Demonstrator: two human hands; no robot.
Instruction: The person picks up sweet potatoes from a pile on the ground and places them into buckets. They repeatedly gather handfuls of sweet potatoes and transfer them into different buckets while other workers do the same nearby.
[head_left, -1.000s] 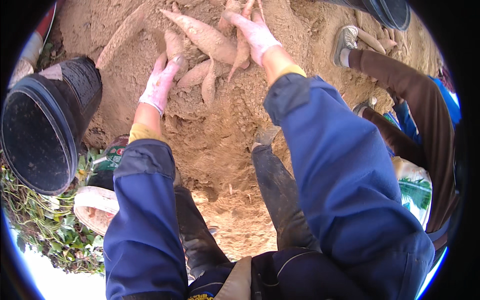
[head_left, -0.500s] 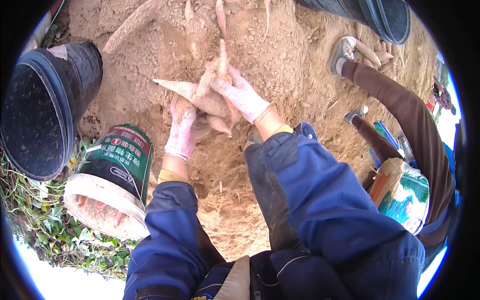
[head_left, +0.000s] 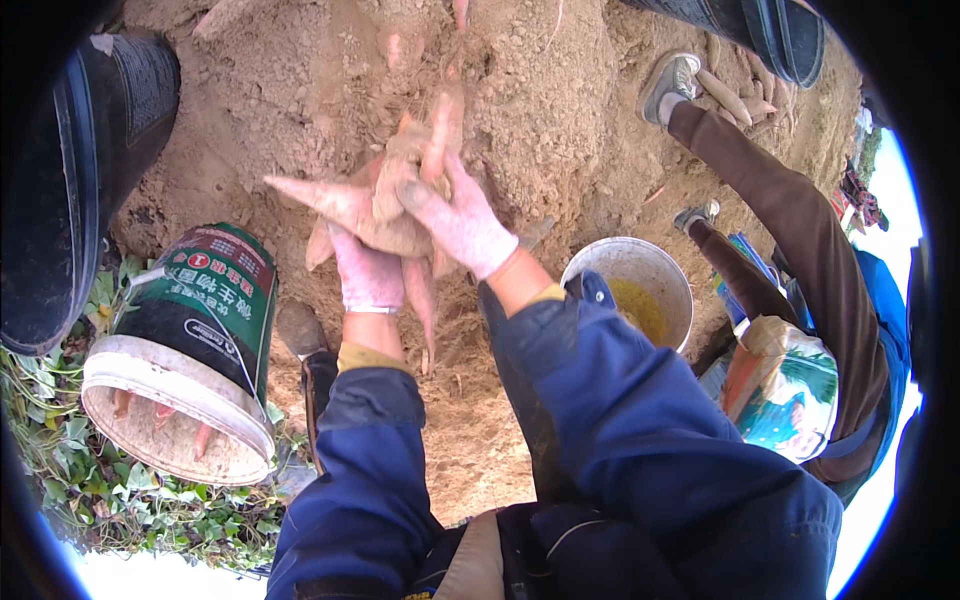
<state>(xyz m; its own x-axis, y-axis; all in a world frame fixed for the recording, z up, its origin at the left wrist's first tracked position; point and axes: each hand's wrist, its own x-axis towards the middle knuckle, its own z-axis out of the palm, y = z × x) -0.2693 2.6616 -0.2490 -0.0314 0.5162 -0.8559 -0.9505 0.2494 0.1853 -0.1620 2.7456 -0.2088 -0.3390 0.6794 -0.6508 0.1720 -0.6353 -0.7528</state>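
A cluster of sweet potatoes (head_left: 385, 230), dusty and joined at the crown, is held off the sandy soil between my hands. My left hand (head_left: 368, 272), in a dirty pale glove, is closed round the cluster from below, its fingers mostly hidden underneath. With the thumb on top, my right hand (head_left: 468, 225) grips the crown end, in a similar glove. One pointed root sticks out to the left, and another hangs down between my wrists.
A green-and-black bucket (head_left: 215, 290) with a few sweet potatoes inside lies tilted at left, beside a large black bucket (head_left: 120, 120). At right stand a pale bucket (head_left: 682, 300) and a person in brown trousers (head_left: 765, 190). Sweet potatoes (head_left: 725, 98) lie at far right.
The cluster has been lifted and turned in my hands, with one root now hanging downward. My view has shifted, bringing the pale bucket at right into sight.
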